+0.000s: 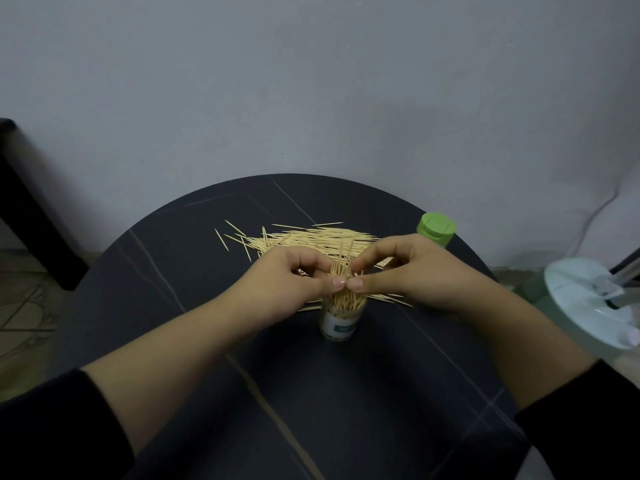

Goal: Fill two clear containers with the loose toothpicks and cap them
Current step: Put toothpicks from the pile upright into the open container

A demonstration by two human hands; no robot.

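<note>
In the head view, the left hand (pixel 291 282) and the right hand (pixel 408 268) meet above the clear container (pixel 338 328). Both pinch the same bundle (pixel 347 294) of toothpicks between curled thumb and fingers, and the two thumb nails almost touch in front of it. The bundle stands upright, its long axis vertical. Its lower ends are already inside the container, which stands on the table (pixel 242 393) directly below the grip. So the coming move, I think, goes straight down, to let the sticks settle, and both hands are equally near. The loose pile (pixel 311 239) lies flat just behind the grip, its sticks running mostly left to right (many remain). The green-capped container (pixel 437 230) stands behind the right hand, apart from it. Both forearms come in low from the near side.
</note>
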